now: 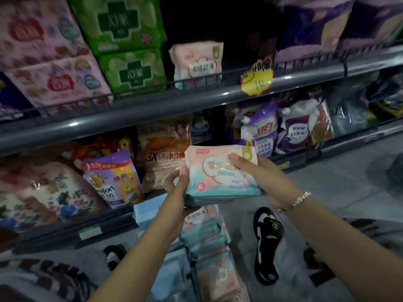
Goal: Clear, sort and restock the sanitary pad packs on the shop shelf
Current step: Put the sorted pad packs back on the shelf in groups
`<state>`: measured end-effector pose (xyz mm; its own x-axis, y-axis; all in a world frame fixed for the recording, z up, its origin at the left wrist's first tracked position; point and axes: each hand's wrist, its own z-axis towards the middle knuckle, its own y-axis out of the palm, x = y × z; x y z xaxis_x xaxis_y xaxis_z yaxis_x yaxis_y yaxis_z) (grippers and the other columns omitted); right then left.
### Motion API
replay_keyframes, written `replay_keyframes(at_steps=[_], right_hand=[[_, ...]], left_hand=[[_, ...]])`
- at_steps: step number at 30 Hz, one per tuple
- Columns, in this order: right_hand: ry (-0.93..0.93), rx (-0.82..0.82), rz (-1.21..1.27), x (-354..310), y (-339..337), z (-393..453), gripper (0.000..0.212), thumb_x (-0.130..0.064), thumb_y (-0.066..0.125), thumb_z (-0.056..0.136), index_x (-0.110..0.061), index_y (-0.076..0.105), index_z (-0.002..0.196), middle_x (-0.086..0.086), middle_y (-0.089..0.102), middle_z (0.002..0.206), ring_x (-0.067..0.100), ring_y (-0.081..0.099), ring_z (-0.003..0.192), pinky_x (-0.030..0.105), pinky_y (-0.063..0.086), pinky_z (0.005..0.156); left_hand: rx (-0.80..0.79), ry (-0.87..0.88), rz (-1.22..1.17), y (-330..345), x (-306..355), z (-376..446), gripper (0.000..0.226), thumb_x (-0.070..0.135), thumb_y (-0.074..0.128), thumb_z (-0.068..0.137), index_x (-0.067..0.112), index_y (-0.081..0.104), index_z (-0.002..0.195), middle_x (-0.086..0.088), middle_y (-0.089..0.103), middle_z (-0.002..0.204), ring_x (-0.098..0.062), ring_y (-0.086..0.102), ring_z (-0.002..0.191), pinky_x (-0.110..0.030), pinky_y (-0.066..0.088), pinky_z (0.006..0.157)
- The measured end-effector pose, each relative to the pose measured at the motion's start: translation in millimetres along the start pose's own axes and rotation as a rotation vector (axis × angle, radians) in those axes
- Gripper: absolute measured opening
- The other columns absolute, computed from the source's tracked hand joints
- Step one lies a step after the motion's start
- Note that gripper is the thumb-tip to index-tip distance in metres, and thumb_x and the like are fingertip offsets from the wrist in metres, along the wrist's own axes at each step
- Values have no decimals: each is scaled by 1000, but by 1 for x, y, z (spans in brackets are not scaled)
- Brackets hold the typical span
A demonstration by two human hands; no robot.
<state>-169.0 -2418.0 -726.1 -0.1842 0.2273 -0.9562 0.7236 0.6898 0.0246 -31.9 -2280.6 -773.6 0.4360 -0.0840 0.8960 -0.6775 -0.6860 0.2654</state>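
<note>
Both hands are holding one pink-and-teal pad pack (222, 173) in front of the lower shelf: the left hand (176, 192) is cupping its left edge and underside with curled fingers, and the right hand (259, 173) is gripping its right end, thumb lying across the front. So each grip is pinching the pack, neither one spread.

Up on the upper shelf (196, 101), a single matching pack (197, 64) is standing behind the wire rail, with a dark empty gap to its right beside the yellow price tag (257, 77). Green packs (126, 46) and pink floral packs (50, 59) are standing in rows to its left. Down on the floor, a pile of similar packs (209, 243) is lying by the person's sandal (267, 238).

Restocking is looking barely started: one pack is in place, one is in hand, and the pile is waiting.
</note>
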Motion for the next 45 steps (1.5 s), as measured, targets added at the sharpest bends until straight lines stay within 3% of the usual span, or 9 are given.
replay_keyframes(at_steps=[6,10,15,23,30,33,36,41,45], right_hand=[[-200,0,76,-75,3,14,45,-37,71,74,-12,68,111,4,74,104,21,70,99,42,53,95],[-255,36,236,-111,-6,27,53,-32,73,69,-8,64,116,9,74,104,25,71,97,40,58,86],[-345,206,366,-145,-33,47,60,-36,75,67,-8,62,118,9,74,102,26,72,90,40,61,71],[-552,409,507,-170,-56,103,9,-26,68,86,-20,65,92,0,76,91,12,73,73,25,56,52],[-512,429,467,-159,-60,144,59,-38,74,72,-12,52,120,4,71,104,14,73,83,28,58,57],[-502,424,485,-157,-59,152,46,-30,72,80,-15,49,117,2,69,101,8,72,74,23,56,53],[-502,395,481,-155,-53,158,31,-27,71,82,-22,50,103,0,69,97,8,72,73,24,56,53],[-499,379,447,-152,-41,169,32,-30,73,79,-25,49,100,1,70,99,11,73,80,32,57,62],[-489,458,451,-152,-36,177,38,-31,71,83,-20,48,110,-1,68,100,10,72,80,29,57,60]], left_hand=[[-89,149,32,8,78,24,47,44,52,92,38,40,136,3,67,122,-20,68,104,-45,56,84],[-18,276,53,16,120,38,59,44,66,74,32,47,128,1,70,114,-22,70,97,-45,57,83],[86,513,231,38,163,66,44,19,73,83,37,39,106,9,60,105,-4,63,86,-19,54,63],[129,789,549,87,222,125,58,7,77,78,18,32,112,10,46,96,-1,52,77,-8,43,55],[207,812,683,85,244,168,59,7,79,76,20,32,111,16,46,99,4,53,80,-18,48,66],[207,768,818,74,236,173,50,13,75,82,22,35,110,2,57,95,-3,61,69,-16,47,57],[267,764,892,70,229,179,58,17,82,73,23,37,109,-3,53,112,-17,58,95,-29,48,80],[322,828,1069,75,232,189,51,12,83,72,13,42,102,-6,39,133,-13,42,116,-10,26,94],[283,809,1173,93,240,190,57,29,73,83,6,45,127,-6,23,148,-19,32,134,-23,26,107]])
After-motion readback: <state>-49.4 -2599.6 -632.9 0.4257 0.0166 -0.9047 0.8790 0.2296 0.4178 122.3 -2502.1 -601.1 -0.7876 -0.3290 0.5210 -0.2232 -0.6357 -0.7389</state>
